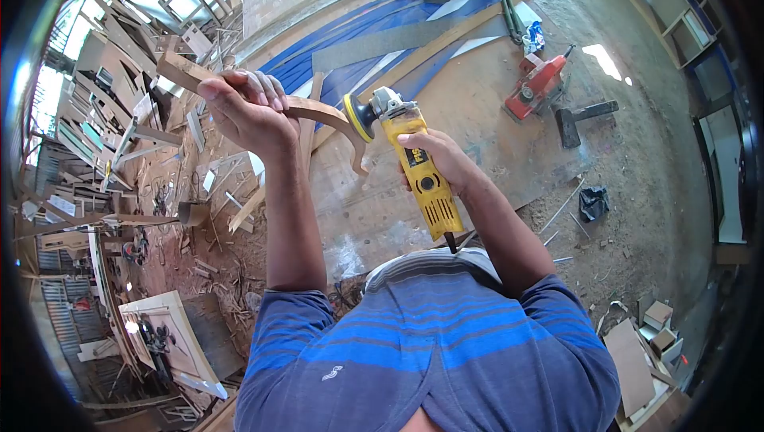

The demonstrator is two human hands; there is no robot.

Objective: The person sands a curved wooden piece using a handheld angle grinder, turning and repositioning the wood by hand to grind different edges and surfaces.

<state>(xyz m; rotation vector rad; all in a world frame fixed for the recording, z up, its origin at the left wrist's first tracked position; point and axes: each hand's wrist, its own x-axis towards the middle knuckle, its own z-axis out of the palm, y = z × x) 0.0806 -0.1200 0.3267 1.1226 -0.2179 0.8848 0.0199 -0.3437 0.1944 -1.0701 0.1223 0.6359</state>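
My left hand point(253, 114) is closed around a curved wooden piece point(322, 114), whose far end sticks out at the upper left and whose hooked end bends down at the right. In my right hand point(440, 160) is a yellow angle grinder point(430, 193), gripped around its body with the cord end toward my belly. A round yellow-rimmed sanding disc point(358, 118) on the grinder's head is against or very close to the curved part of the wood; whether they touch I cannot tell.
A worktable point(469, 126) ahead carries blue sheeting point(294, 54), long wooden strips point(477, 22), a red power planer point(535, 86), a hammer point(581, 120) and pliers-like green handles point(512, 18). Wood scraps point(151, 134) crowd the floor at left. A black bag point(594, 204) lies at right.
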